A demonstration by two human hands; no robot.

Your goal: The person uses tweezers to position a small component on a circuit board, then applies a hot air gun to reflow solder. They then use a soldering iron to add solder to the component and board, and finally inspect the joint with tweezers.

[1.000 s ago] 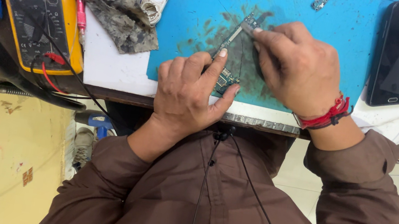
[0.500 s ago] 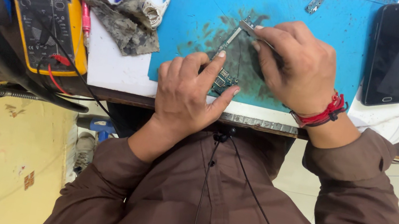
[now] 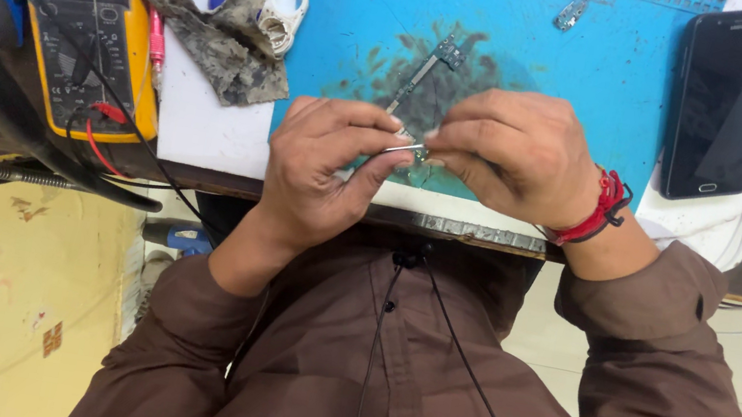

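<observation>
Blue mat [image 3: 553, 59] on the bench, stained dark at its centre, with both hands working at its near edge. Left hand [image 3: 323, 166] and right hand [image 3: 514, 152] meet fingertip to fingertip, each pinched shut on a thin metal tool [image 3: 405, 149], probably tweezers, held just above the mat; whether it grips a part cannot be told. A narrow circuit strip [image 3: 427, 74] lies on the stain just beyond the fingers, partly hidden by them. For clean work the wrists should likely rest on the bench edge, the pinch stay light, and the tool tip stay low over the mat so a small part cannot spring away. Surroundings: a yellow multimeter [image 3: 84, 14] at far left, its leads trailing toward the person; a dark phone [image 3: 721, 100] at right; a grey rag [image 3: 219, 41] and a white ring [image 3: 284, 6] left of the mat; a pink pen [image 3: 156, 11] beside the meter. Nothing lies between the hands and the strip; the rag and leads are nearest on the left.
</observation>
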